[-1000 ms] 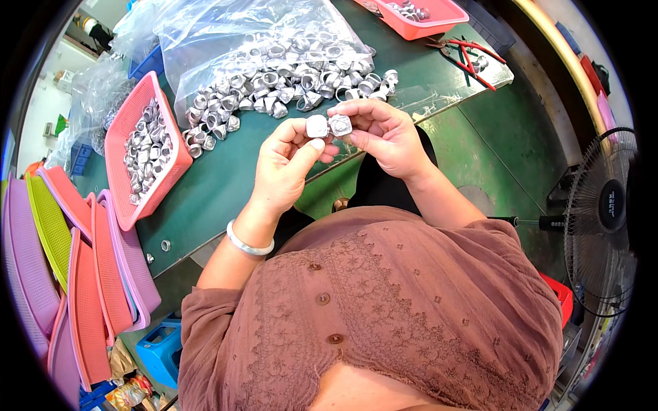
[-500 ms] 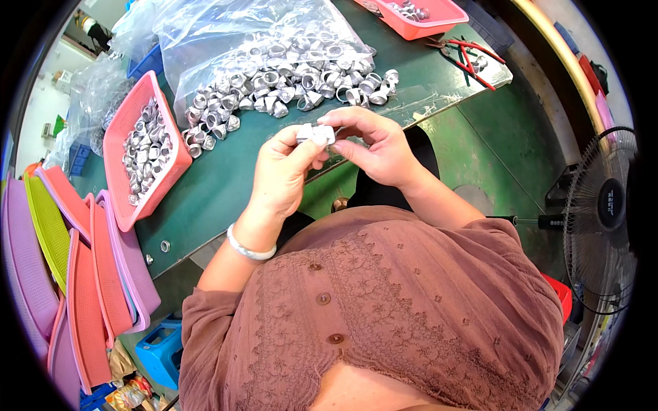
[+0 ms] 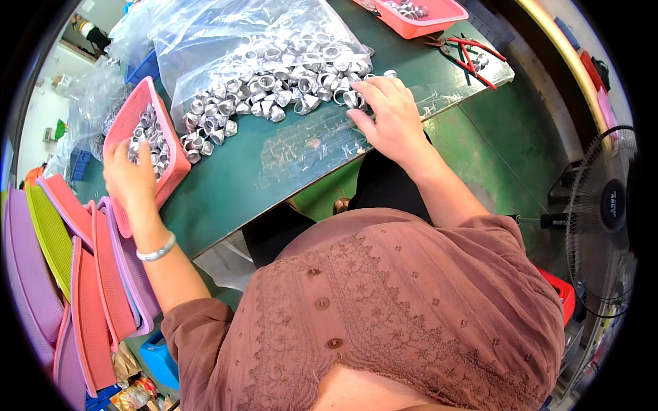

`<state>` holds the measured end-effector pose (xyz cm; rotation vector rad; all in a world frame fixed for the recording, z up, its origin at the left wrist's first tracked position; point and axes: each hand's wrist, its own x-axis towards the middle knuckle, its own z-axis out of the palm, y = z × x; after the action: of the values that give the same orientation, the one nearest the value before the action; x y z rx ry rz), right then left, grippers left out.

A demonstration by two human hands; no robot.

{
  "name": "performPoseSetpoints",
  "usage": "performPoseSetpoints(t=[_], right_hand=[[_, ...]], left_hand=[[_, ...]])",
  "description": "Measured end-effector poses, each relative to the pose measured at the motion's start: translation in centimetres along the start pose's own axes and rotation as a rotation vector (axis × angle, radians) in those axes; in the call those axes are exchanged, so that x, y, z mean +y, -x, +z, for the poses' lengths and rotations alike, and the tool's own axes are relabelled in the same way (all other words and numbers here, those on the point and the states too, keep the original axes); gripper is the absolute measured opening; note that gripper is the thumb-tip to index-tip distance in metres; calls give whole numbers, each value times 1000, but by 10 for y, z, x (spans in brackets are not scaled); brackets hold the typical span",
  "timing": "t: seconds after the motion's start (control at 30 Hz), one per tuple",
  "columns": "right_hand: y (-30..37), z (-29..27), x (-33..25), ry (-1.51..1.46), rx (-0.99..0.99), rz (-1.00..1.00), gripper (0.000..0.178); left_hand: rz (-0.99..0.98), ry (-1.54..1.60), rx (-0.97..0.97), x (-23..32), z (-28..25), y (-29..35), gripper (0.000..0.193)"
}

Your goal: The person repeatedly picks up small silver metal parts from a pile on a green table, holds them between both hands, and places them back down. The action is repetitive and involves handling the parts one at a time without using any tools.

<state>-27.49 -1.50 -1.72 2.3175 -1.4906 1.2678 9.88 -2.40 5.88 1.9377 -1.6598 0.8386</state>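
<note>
A heap of small silver metal ring-shaped parts (image 3: 274,89) lies on a clear plastic sheet on the green table (image 3: 233,185). My right hand (image 3: 387,116) rests on the heap's right end, fingers spread and touching a few parts. My left hand (image 3: 130,181) reaches to the near end of a pink tray (image 3: 177,164) that holds more of the silver parts. I see its back only, so what its fingers hold is hidden. A silver bangle (image 3: 156,250) sits on my left wrist.
A clear plastic bag (image 3: 226,34) lies behind the heap. A second pink tray (image 3: 439,20) and red-handled pliers (image 3: 466,55) sit at the far right of the table. Pink, purple and green trays (image 3: 68,288) are stacked at my left. A fan (image 3: 606,219) stands at the right.
Both hands were together in front of my chest holding silver parts. Now my left hand has swung left to the pink tray and my right hand has gone forward to the heap.
</note>
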Motion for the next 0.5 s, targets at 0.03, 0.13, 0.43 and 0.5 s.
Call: performPoseSetpoints(t=[0.03, 0.13, 0.43, 0.5], right_hand=[[-1, 1, -2, 49, -11, -6, 31], [-4, 4, -2, 126, -4, 7, 28], [-4, 10, 1, 127, 40, 12, 17], [-3, 12, 1, 102, 56, 8, 12]], left_hand=[[114, 155, 16, 6, 7, 4, 26], [288, 530, -83, 66, 12, 19, 21], [344, 714, -356, 226, 19, 32, 27], [391, 662, -363, 233, 33, 27, 24]])
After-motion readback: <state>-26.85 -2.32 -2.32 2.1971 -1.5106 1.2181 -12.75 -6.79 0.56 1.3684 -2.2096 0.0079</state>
